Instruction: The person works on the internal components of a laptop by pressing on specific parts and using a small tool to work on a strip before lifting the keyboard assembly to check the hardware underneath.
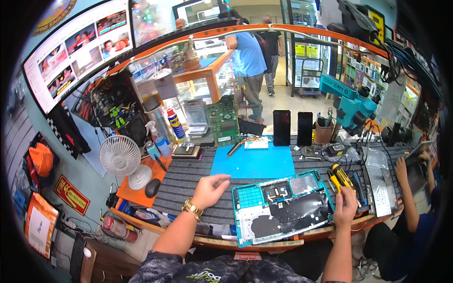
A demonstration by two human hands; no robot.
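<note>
A laptop's lower shell [283, 207] with a teal rim lies open on the ribbed bench mat, slightly tilted, its inside facing up. Black film, a small board and a teal grid panel show in it. Above the mat, left of the shell, my left hand [211, 191] is open and holds nothing, its fingers stretched to the right. At the shell's right edge, my right hand [346, 206] has its fingers curled together beside a yellow tool handle [335, 183]. Whatever they pinch is too small to make out. Just beyond lies a yellow-and-black screwdriver [343, 177].
A blue mat [252, 162] lies behind the shell, with two dark phones [281, 128] upright beyond it. A keyboard strip [379, 191] and a teal microscope [361, 106] are to the right. At the left stand a white fan [120, 155] and a spray can [175, 123]. A co-worker's hand [402, 170] is far right.
</note>
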